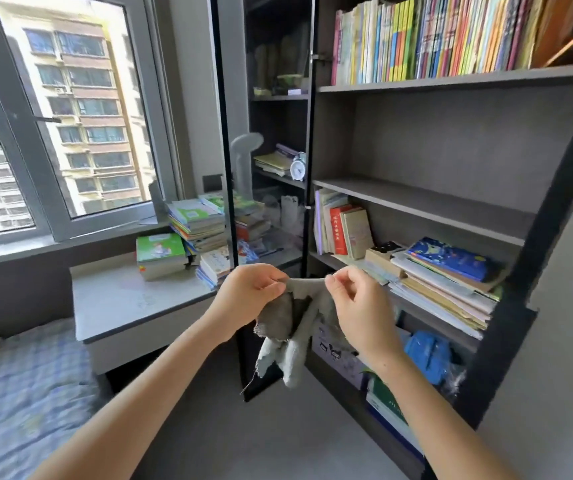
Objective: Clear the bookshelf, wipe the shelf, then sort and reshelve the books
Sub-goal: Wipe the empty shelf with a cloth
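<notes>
A worn grey cloth (pixel 287 327) hangs in front of me, stretched between both hands at its top edge. My left hand (pixel 247 296) pinches its left corner and my right hand (pixel 357 306) pinches its right corner. Behind them stands the dark bookshelf (pixel 416 199); its middle shelf holds no books. Colourful books (pixel 434 39) fill the shelf above. Upright and stacked books (pixel 444 282) sit on the shelf below. Piles of books (pixel 195 233) lie on the white desk (pixel 122 299) to the left.
An open glass cabinet door (pixel 229 168) stands between the desk and the shelf. A second cabinet section behind it holds a clock (pixel 298 167) and more books. A bed (pixel 18 393) is at lower left under the window. Blue items and a box sit on the lowest shelves.
</notes>
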Demonstrator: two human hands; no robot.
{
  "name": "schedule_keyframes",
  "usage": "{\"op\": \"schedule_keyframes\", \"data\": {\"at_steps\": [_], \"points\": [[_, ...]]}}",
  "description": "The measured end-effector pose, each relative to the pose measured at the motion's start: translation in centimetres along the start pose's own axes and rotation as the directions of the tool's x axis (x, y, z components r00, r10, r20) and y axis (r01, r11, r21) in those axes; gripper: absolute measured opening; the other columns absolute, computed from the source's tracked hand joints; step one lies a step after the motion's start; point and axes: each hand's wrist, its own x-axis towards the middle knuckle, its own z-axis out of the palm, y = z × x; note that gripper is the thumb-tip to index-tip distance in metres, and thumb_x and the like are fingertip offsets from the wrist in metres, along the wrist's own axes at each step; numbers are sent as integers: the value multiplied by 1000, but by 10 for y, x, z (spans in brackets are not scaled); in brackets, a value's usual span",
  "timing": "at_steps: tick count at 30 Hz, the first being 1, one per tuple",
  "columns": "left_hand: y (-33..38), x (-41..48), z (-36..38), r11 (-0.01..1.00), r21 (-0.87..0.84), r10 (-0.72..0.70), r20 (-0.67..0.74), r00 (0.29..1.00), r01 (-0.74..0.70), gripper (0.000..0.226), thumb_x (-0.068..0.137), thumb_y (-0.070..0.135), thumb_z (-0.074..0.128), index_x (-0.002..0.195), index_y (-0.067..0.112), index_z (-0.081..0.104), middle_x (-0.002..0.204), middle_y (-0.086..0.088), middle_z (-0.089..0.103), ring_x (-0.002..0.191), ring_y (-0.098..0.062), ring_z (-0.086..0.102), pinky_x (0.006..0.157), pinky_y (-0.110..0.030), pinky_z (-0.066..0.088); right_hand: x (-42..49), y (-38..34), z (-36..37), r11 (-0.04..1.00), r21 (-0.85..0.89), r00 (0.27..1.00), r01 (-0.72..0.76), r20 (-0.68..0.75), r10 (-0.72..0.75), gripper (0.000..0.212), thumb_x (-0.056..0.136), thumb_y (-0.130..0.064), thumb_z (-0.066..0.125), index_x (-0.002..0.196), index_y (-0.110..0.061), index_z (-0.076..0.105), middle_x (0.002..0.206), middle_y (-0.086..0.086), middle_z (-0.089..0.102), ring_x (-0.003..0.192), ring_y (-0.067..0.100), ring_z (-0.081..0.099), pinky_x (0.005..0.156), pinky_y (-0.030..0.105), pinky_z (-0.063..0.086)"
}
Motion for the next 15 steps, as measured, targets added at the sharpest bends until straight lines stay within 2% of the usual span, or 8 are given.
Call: {"op": "schedule_keyframes", "data": {"at_steps": [3,5,7,10,14,15], "points": [[-9,46,-19,987,-156,-44,-17,999,41,19,88,12,66,83,30,68,81,7,71,80,-14,65,79,-31,52,39,-6,33,998,58,995,-28,-97,33,17,96,-24,54,83,-13,58,64,-13,54,61,3,50,58,25,42],[-14,79,-26,976,-213,-44,0,999,43,20,89,12,66,84,30,68,83,2,73,79,-18,66,78,-37,54,66,-7,50,996,80,985,-40,-166,53,15,97,-23,53,86,-14,58,69,-15,55,65,0,53,58,13,40],[-18,110,-28,965,-259,-27,16,1000,30,20,89,11,65,84,30,68,86,-2,73,82,-21,68,79,-41,57,90,-2,63,996,81,973,-43,-223,60,14,97,-22,53,88,-14,58,74,-15,57,70,-1,54,60,8,40],[-24,155,-20,943,-334,9,47,999,7,17,89,13,64,82,28,69,85,-5,73,79,-22,68,78,-42,57,125,13,76,995,83,951,-62,-299,84,14,98,-21,51,86,-16,55,74,-12,56,68,-1,52,59,8,38],[-33,219,4,949,-314,68,95,993,-35,10,90,20,65,83,27,68,88,-6,73,76,-16,66,70,-26,54,179,49,86,975,162,907,-151,-369,202,17,99,-21,49,85,-13,54,73,-7,54,65,4,49,57,15,37],[-36,237,11,955,-290,86,102,991,-53,7,89,22,65,86,25,70,88,-6,73,77,-17,66,71,-26,54,193,61,89,967,188,897,-173,-375,234,18,99,-22,49,85,-13,55,74,-5,55,65,5,49,58,19,37]]}}
